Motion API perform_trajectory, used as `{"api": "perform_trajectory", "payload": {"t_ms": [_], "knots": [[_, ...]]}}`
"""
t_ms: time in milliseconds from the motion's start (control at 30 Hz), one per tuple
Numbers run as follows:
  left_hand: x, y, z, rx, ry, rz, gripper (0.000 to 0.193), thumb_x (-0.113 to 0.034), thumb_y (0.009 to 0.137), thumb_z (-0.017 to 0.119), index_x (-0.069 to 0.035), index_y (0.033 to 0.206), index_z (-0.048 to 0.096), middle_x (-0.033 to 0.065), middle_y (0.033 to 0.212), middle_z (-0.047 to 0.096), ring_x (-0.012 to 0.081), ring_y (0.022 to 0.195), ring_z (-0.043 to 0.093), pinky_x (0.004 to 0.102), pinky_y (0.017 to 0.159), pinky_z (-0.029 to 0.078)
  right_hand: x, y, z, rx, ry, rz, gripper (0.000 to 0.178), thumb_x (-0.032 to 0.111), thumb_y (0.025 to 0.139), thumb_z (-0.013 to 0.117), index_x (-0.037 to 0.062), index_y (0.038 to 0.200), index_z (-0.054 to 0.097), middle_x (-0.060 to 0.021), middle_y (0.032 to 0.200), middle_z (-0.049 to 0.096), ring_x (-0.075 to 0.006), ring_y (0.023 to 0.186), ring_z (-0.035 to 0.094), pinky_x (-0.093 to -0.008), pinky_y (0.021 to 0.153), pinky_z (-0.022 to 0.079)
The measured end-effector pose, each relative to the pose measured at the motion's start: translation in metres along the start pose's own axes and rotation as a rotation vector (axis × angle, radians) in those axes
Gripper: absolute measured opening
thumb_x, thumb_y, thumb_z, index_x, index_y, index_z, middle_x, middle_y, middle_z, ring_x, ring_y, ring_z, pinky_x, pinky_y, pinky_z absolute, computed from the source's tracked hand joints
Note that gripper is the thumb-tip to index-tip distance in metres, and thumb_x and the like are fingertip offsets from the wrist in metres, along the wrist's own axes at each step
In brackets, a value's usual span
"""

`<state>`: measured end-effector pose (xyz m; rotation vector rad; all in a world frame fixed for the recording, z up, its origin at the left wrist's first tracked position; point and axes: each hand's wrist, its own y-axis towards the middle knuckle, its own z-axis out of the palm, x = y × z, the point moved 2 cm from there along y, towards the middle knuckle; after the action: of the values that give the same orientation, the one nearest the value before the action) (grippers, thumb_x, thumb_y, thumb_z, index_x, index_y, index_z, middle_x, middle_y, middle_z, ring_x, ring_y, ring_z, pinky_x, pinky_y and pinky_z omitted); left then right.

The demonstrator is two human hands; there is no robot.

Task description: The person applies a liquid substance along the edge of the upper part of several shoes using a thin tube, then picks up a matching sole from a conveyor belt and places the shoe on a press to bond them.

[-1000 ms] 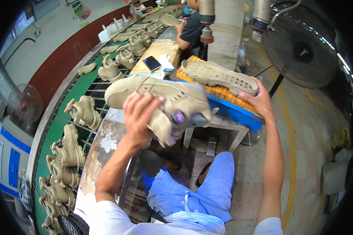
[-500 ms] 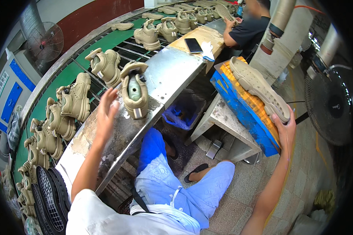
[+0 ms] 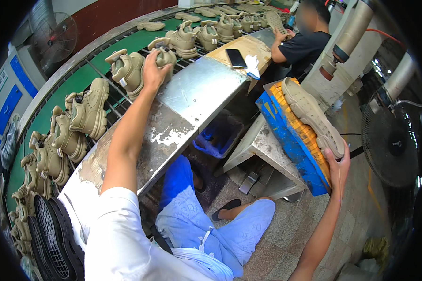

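My left hand [image 3: 154, 74] is stretched out to the far side of the metal bench and closed around a beige shoe [image 3: 167, 57], at the edge of the rack of rods. Its fingers and the shoe's tongue hide part of each other. On the right, my right hand [image 3: 338, 166] grips the near end of a beige shoe sole [image 3: 313, 117]. That sole lies at a slant along an orange-yellow ribbed block [image 3: 299, 122] with a blue side. Beside my left hand, another beige shoe [image 3: 128, 71] stands on the rack.
Beige shoes [image 3: 89, 110] line the curved green conveyor [image 3: 96, 65]. Black soles [image 3: 54, 234] lie at lower left. A phone [image 3: 236, 58] rests on the bench. Across it, a co-worker [image 3: 305, 44] holds a sole. Metal cylinders [image 3: 354, 35] and a black fan [image 3: 394, 140] stand at right.
The shoe that stood on the near bench is now farther back by the rack, in my left hand, which was apart from it. My right hand stays on the sole.
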<state>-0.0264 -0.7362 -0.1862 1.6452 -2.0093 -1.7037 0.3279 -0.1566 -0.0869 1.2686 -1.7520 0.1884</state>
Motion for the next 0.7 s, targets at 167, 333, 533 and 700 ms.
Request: {"api": "perform_trajectory", "payload": {"t_ms": [167,333,533,700], "knots": [[0.046,-0.004,0.034,-0.045,0.288,-0.042,0.082,-0.022,0.084,0.086,-0.006,0.154,0.048,0.0146,0.167,0.041,0.0399,0.149,0.042,0.0461,0.125,0.033,0.001,0.001,0.000,-0.002,0.012,-0.001,0.092,0.047,0.079,0.086,0.0005,0.150,0.052,-0.0183,0.139,0.064,-0.0287,0.129,0.061,-0.0397,0.112,0.045],[-0.053,-0.028,0.027,-0.037,0.294,0.247,0.062,-0.028,0.089,0.082,-0.004,0.141,0.058,0.0172,0.155,0.054,0.0378,0.144,0.048,0.0488,0.124,0.033,0.005,-0.006,-0.006,0.057,0.073,-0.053,0.090,0.045,0.079,0.087,-0.0002,0.149,0.053,-0.0166,0.138,0.064,-0.0262,0.127,0.062,-0.0388,0.110,0.046],[-0.267,-0.111,0.056,1.015,-1.091,-0.287,0.070,-0.054,0.107,0.059,0.005,0.143,0.051,0.0165,0.112,0.070,0.0169,0.084,0.071,0.0299,0.068,0.058,0.006,-0.014,-0.010,0.176,0.157,-0.168,0.096,0.044,0.075,0.093,0.0009,0.151,0.052,-0.0128,0.139,0.065,-0.0238,0.130,0.061,-0.0374,0.112,0.046],[-0.289,-0.109,0.079,0.976,-1.217,-0.397,0.031,-0.026,0.110,0.050,0.003,0.121,0.055,0.0112,0.092,0.068,0.0171,0.070,0.069,0.0295,0.057,0.053,0.014,-0.013,-0.005,0.168,0.210,-0.215,0.100,0.030,0.068,0.100,0.0032,0.151,0.051,-0.0116,0.138,0.066,-0.0214,0.129,0.062,-0.0364,0.112,0.048]]}}
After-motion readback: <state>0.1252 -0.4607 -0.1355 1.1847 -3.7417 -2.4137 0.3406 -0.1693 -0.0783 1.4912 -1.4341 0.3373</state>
